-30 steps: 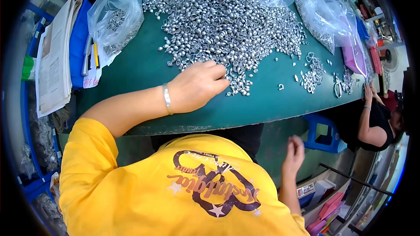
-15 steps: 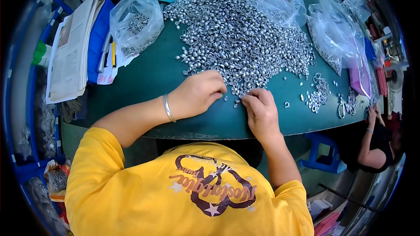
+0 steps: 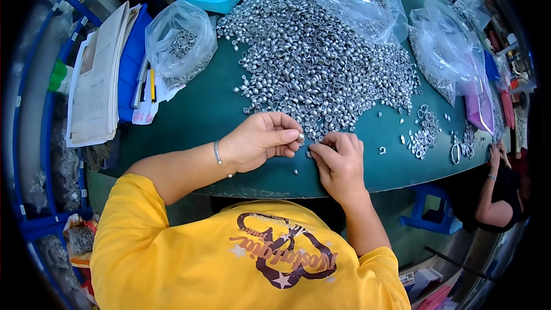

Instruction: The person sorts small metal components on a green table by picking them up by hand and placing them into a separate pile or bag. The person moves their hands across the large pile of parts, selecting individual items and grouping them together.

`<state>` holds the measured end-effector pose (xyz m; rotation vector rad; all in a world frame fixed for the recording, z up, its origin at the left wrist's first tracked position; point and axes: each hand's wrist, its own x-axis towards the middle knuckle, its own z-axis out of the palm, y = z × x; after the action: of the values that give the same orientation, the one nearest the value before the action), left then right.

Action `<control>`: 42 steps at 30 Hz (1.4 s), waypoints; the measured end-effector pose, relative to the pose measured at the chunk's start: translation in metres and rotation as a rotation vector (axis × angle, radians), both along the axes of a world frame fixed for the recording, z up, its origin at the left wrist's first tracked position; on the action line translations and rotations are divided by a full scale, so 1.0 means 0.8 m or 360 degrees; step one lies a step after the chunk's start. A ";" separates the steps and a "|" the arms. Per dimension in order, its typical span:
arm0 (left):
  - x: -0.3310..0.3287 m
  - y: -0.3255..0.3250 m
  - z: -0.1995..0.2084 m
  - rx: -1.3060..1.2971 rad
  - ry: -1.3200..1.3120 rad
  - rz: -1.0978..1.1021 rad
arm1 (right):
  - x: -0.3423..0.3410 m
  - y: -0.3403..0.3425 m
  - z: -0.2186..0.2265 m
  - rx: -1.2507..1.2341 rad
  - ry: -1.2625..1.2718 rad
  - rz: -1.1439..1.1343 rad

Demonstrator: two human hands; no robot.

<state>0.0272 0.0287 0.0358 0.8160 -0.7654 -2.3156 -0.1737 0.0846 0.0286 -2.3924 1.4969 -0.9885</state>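
Note:
A large heap of small silver metal pieces (image 3: 327, 63), rounded and hollow like little cups, spreads over the green table. At its near edge my left hand (image 3: 261, 142), with a silver bangle (image 3: 217, 152) on the wrist, pinches one small silver metal piece (image 3: 301, 136) between thumb and forefinger. Just to the right, my right hand (image 3: 342, 163) has its thumb and fingers closed together near the table top. A dark bit shows at those fingertips, too small to name. One loose piece lies on the table below the left fingers.
Left of the heap stand a clear plastic bag (image 3: 179, 43) of pieces, a blue bin (image 3: 135, 63) with papers, and a yellow pen (image 3: 152, 85). Behind is a light-blue tray (image 3: 229, 3). At right lie silver rings (image 3: 425, 132) and more bags (image 3: 447, 46). Another person's hands (image 3: 497, 155) rest at the far right edge.
My left hand has turned so its thumb faces up, and a silver piece now shows in its pinch. My right hand stays closed close by. The whole view has shifted slightly.

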 end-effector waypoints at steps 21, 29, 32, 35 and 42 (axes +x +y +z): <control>0.008 -0.008 -0.002 0.0233 0.0269 -0.0021 | 0.007 0.010 -0.007 0.0094 -0.1009 -0.0021; 0.007 -0.008 0.000 0.0169 0.0179 -0.0029 | -0.001 0.014 -0.009 0.0113 -0.1071 0.0035; 0.007 -0.007 0.005 0.0168 0.0156 -0.0006 | -0.003 0.018 -0.008 0.0453 -0.1490 0.0003; 0.007 -0.009 0.009 0.0167 0.0194 0.0013 | -0.010 0.013 -0.009 0.0877 -0.2450 0.0095; -0.025 -0.039 0.036 -0.1893 -0.1059 -0.0071 | -0.042 -0.032 0.012 0.0711 -0.0975 -0.0260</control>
<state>0.0075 -0.0028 0.0649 0.9162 -2.1168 -1.1425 -0.2074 0.0588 0.0383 -1.5007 1.4772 -1.1325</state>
